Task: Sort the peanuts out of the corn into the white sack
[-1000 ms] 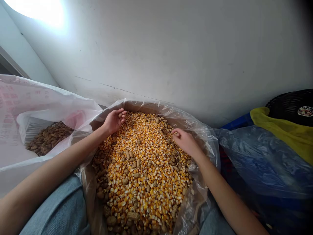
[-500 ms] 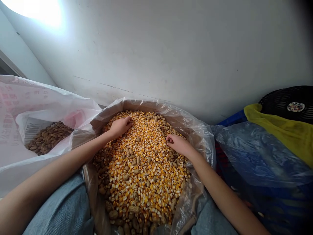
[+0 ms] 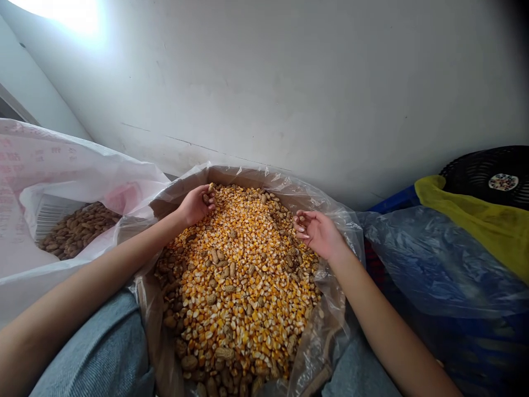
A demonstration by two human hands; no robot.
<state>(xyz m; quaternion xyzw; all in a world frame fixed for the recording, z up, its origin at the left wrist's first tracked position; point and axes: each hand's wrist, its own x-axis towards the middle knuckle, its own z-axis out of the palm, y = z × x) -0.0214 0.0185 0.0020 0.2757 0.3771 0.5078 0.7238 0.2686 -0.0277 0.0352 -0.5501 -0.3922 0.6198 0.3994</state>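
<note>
Yellow corn kernels (image 3: 256,281) mixed with peanuts in their shells (image 3: 224,353) fill a bag lined with clear plastic (image 3: 351,242) between my knees. My left hand (image 3: 198,204) is at the bag's back left, its fingers curled around peanuts, one of them showing at the fingertips. Over the back right of the corn, my right hand (image 3: 316,230) is turned partly palm up, fingers bent and apart, with what looks like a small peanut at the fingers.
A white bag (image 3: 74,176) at the left holds brown shelled nuts (image 3: 78,229). On the right lie clear plastic sheeting (image 3: 438,259), yellow mesh (image 3: 479,220) and a black fan-like grille (image 3: 491,173). Behind stands a white wall (image 3: 289,82).
My left hand has moved slightly left and up, and peanuts now show in its fingers. My right hand has lifted to the right, turned palm up and loosened its fingers.
</note>
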